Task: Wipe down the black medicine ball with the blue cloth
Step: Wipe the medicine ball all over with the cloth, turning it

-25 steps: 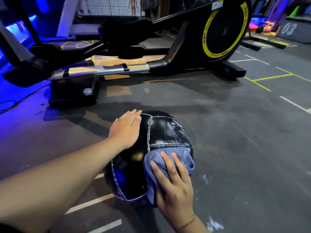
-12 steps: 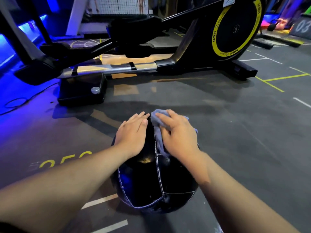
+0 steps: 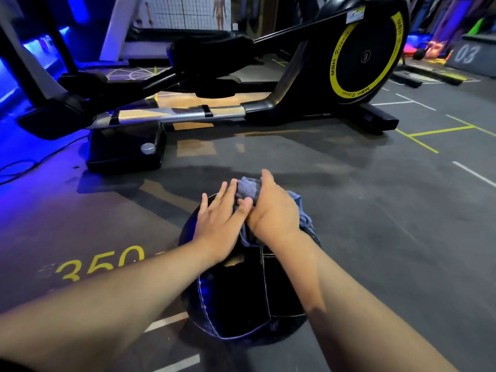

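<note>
As the wipe is judged to be under way rather than finished, the findings run from the ball outward. The black medicine ball (image 3: 241, 299), round, panelled and seamed with pale stitching, sits on the dark grey rubber gym floor (image 3: 375, 237) directly below the camera, between the person's two forearms. The blue cloth (image 3: 248, 187), a soft bunched rag, lies over the ball's upper far side, with a fold trailing down its right shoulder. The right hand (image 3: 271, 213) is on top of the cloth, fingers bent over the bunched fabric, gripping it and bearing it against the ball. The left hand (image 3: 220, 224) lies flat on the ball's upper left, fingers straight and slightly spread, holding nothing; its inner edge touches the cloth and the right hand. Assessment: the cloth is at the crown and far side. The near panels show nothing that tells wiped from unwiped, so coverage there cannot be confirmed. The underside, against the floor, is out of sight and probably requires the ball to be rolled. Beyond the ball stands a black elliptical trainer (image 3: 362, 57) with a yellow-ringed flywheel housing. Yellow painted numerals 350 (image 3: 102, 264) mark the floor at left, and a grey box marked 03 (image 3: 467, 55) sits far right.
</note>
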The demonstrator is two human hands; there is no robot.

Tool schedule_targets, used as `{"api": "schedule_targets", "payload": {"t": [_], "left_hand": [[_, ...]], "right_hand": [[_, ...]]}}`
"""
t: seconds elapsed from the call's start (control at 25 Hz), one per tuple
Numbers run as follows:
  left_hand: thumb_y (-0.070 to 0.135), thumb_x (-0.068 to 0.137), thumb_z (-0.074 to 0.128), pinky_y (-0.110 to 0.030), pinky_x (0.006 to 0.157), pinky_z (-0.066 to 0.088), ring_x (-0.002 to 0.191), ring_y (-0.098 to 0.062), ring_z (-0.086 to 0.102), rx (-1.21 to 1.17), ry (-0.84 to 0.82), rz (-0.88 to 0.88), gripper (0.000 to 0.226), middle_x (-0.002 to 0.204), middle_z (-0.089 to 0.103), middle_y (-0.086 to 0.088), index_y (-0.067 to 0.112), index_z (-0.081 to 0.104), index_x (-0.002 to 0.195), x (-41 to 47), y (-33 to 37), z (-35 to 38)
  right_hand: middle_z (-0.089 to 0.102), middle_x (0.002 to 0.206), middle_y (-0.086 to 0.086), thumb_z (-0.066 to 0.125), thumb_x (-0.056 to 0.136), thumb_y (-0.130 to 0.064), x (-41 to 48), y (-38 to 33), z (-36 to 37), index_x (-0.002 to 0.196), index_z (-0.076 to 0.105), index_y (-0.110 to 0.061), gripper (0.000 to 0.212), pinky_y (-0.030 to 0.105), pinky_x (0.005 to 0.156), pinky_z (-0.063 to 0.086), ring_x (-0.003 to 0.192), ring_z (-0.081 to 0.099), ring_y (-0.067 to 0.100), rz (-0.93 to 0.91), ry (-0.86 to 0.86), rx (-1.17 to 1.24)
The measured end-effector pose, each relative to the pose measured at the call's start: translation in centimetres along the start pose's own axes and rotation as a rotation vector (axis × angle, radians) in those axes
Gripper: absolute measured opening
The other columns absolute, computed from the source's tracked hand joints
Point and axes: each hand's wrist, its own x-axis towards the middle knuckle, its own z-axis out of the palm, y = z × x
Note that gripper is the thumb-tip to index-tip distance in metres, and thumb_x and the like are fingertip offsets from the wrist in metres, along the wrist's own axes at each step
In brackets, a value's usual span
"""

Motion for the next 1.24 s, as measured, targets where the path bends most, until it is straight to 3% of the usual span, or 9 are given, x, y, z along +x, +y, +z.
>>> {"api": "schedule_targets", "payload": {"t": [0.12, 0.28, 0.4, 0.52, 0.68, 0.84, 0.96, 1.12, 1.24], "left_hand": [[0.048, 0.102, 0.022, -0.03, 0.119, -0.006, 0.144, -0.003, -0.006, -0.107, 0.041, -0.084, 0.052, 0.158, 0.008, 0.021, 0.039, 0.012, 0.152, 0.3, 0.0, -0.4], [0.036, 0.105, 0.016, -0.029, 0.119, -0.008, 0.141, 0.008, 0.002, -0.077, 0.043, -0.013, 0.047, 0.158, 0.013, 0.02, 0.032, 0.025, 0.151, 1.7, -2.4, -1.4], [0.052, 0.096, 0.023, -0.035, 0.12, -0.006, 0.146, 0.002, 0.007, -0.015, 0.073, 0.0, 0.056, 0.159, 0.02, 0.015, 0.033, 0.035, 0.148, 1.7, -4.9, -1.8], [0.066, 0.082, 0.017, -0.035, 0.12, -0.004, 0.146, 0.002, 0.009, 0.017, 0.101, 0.04, 0.073, 0.158, 0.022, 0.016, 0.037, 0.037, 0.146, 0.8, -6.4, -1.9], [0.069, 0.074, 0.018, -0.037, 0.12, -0.005, 0.145, 0.003, 0.012, -0.073, 0.114, 0.031, 0.079, 0.155, 0.028, 0.018, 0.038, 0.038, 0.143, 0.5, -7.3, -2.5], [0.068, 0.077, 0.019, -0.038, 0.121, -0.005, 0.145, 0.003, 0.012, -0.066, 0.107, 0.049, 0.078, 0.155, 0.029, 0.019, 0.036, 0.038, 0.145, 0.2, -7.3, -2.5], [0.068, 0.078, 0.018, -0.039, 0.121, -0.003, 0.145, 0.005, 0.012, -0.071, 0.109, 0.055, 0.076, 0.155, 0.028, 0.02, 0.037, 0.039, 0.144, 0.3, -7.3, -2.6], [0.064, 0.084, 0.021, -0.038, 0.121, 0.0, 0.144, 0.006, 0.014, -0.013, 0.077, 0.136, 0.066, 0.155, 0.029, 0.021, 0.041, 0.04, 0.143, 0.6, -8.2, -3.1], [0.057, 0.092, 0.014, -0.043, 0.121, -0.002, 0.147, 0.0, 0.012, 0.194, -0.008, 0.229, 0.059, 0.159, 0.024, 0.015, 0.042, 0.037, 0.144, 1.6, -8.8, -4.5]], "right_hand": [[0.064, 0.126, 0.002, 0.058, 0.088, -0.037, -0.6, 0.4, -0.1, 0.132, 0.054, -0.017, 0.048, 0.038, 0.099, 0.045, 0.119, 0.058, 0.024, -0.215, 0.082, 0.027], [0.052, 0.146, 0.0, 0.05, 0.087, -0.032, -8.4, 3.4, 2.0, 0.141, 0.051, -0.023, 0.054, 0.047, 0.112, 0.034, 0.138, 0.044, 0.025, -0.45, 0.158, 0.001], [0.046, 0.149, 0.003, 0.046, 0.096, -0.033, -14.7, 5.5, 5.2, 0.14, 0.052, -0.021, 0.046, 0.055, 0.111, 0.032, 0.143, 0.036, 0.031, -0.649, 0.266, -0.052], [0.046, 0.15, 0.003, 0.055, 0.093, -0.035, -14.4, 5.8, 5.7, 0.138, 0.054, -0.018, 0.048, 0.061, 0.11, 0.03, 0.143, 0.035, 0.031, -0.712, 0.272, -0.051], [0.044, 0.151, 0.002, 0.046, 0.085, -0.034, -9.4, 2.7, 2.4, 0.144, 0.045, -0.018, 0.061, 0.061, 0.115, 0.02, 0.144, 0.033, 0.028, -0.486, 0.137, -0.031], [0.068, 0.118, 0.002, 0.046, 0.088, -0.039, 1.2, 1.9, -0.9, 0.115, 0.06, -0.023, 0.034, 0.043, 0.1, 0.043, 0.113, 0.06, 0.029, -0.077, -0.117, 0.185], [0.072, 0.11, -0.002, 0.049, 0.085, -0.041, 4.8, 3.2, -1.4, 0.111, 0.065, -0.028, 0.033, 0.037, 0.094, 0.048, 0.108, 0.064, 0.026, 0.013, -0.235, 0.267], [0.071, 0.097, -0.01, 0.047, 0.094, -0.041, 0.4, 3.0, -1.3, 0.117, 0.056, -0.042, 0.025, 0.03, 0.079, 0.045, 0.094, 0.064, 0.02, 0.012, -0.084, 0.242], [0.063, 0.125, -0.018, 0.044, 0.098, -0.043, -5.4, 3.2, -0.6, 0.134, 0.044, -0.042, 0.037, 0.026, 0.092, 0.044, 0.11, 0.061, 0.011, -0.012, 0.096, 0.216]]}}
